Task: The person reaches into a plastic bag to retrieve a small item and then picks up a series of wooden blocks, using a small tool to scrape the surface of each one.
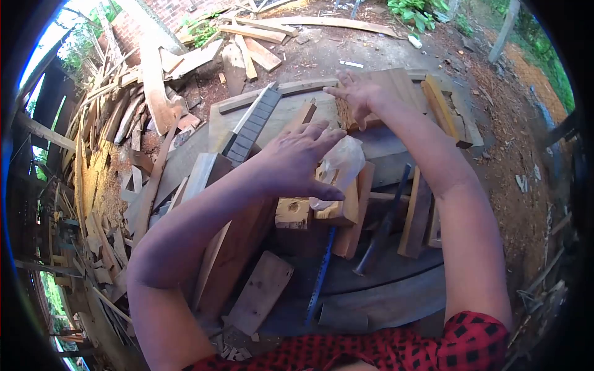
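One clear plastic bag (344, 162), contents unclear, lies just beneath the left hand (297, 159), whose fingers are spread; the right hand (359, 98), fingers also spread, is farther out; right of the left hand, one long metal tool (385, 226); nearer the body, one blue ruler (320, 275).
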Demonstrator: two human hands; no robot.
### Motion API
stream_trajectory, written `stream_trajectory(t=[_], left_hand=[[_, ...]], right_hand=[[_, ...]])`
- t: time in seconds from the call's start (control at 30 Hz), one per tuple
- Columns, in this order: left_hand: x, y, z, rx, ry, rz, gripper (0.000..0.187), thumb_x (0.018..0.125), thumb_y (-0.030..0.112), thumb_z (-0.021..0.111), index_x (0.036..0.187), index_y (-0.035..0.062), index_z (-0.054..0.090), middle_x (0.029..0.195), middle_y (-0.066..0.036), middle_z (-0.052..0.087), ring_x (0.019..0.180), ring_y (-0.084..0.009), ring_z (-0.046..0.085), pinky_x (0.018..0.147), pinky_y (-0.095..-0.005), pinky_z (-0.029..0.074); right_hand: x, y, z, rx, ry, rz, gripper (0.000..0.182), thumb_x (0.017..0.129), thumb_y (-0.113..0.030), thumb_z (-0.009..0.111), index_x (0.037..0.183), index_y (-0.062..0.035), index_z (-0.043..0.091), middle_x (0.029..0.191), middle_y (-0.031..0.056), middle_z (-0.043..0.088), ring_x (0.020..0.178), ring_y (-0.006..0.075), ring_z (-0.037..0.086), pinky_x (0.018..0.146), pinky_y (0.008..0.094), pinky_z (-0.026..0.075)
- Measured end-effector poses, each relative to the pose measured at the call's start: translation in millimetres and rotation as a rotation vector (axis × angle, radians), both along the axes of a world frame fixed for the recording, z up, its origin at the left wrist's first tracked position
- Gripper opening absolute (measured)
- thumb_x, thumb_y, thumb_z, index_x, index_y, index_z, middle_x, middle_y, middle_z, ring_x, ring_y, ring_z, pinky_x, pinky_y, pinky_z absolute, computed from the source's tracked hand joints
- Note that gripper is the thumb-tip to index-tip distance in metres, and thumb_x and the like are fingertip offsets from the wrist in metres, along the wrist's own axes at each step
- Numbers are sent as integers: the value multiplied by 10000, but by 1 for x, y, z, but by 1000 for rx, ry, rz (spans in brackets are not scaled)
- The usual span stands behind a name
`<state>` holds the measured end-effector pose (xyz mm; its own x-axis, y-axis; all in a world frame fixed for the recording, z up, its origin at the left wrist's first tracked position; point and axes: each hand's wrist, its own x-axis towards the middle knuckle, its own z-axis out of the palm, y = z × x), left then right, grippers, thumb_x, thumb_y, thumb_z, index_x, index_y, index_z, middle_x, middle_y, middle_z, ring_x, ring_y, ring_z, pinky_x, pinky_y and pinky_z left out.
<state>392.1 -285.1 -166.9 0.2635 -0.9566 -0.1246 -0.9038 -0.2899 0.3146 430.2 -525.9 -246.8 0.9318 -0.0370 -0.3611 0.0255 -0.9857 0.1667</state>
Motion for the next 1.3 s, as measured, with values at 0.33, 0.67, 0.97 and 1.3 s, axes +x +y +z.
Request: stream_trajectory(t=[0.33, 0.67, 0.97, 1.3], left_hand=[[29, -22, -33, 314, 99, -102, 983, 645, 702, 674, 1338, 40, 454, 1165, -194, 560, 1144, -350, 475, 969, -435, 372], [43, -20, -42, 242, 176, -65, 656, 647, 539, 722, 972, -22, 619, 947, -222, 622, 961, -372, 593, 847, -428, 448], [31, -14, -28, 282, 176, -64, 628, 736, 484, 692, 1162, 35, 582, 1046, -175, 586, 1068, -339, 513, 936, -419, 390], [31, -12, -36, 261, 148, -77, 633, 737, 502, 682, 1144, 27, 586, 996, -173, 585, 1022, -343, 526, 900, -426, 403]], right_hand=[[4, -16, 1, 33, 2, 115, 993, 411, -298, 836, 1329, -222, 464, 1371, 163, 362, 1320, 339, 304, 1080, 528, 231], [23, -39, -5, 54, -228, -187, 938, 433, -284, 793, 1316, -223, 483, 1333, 146, 411, 1288, 342, 356, 1075, 569, 203], [4, -15, -41, 387, -316, -45, 394, 666, -124, 615, 1057, -91, 657, 1213, 177, 577, 1135, 284, 554, 906, 401, 465], [9, 40, -42, 422, -102, -505, 329, 772, -153, 600, 1073, -38, 667, 1127, 149, 649, 1059, 244, 629, 874, 366, 511]])
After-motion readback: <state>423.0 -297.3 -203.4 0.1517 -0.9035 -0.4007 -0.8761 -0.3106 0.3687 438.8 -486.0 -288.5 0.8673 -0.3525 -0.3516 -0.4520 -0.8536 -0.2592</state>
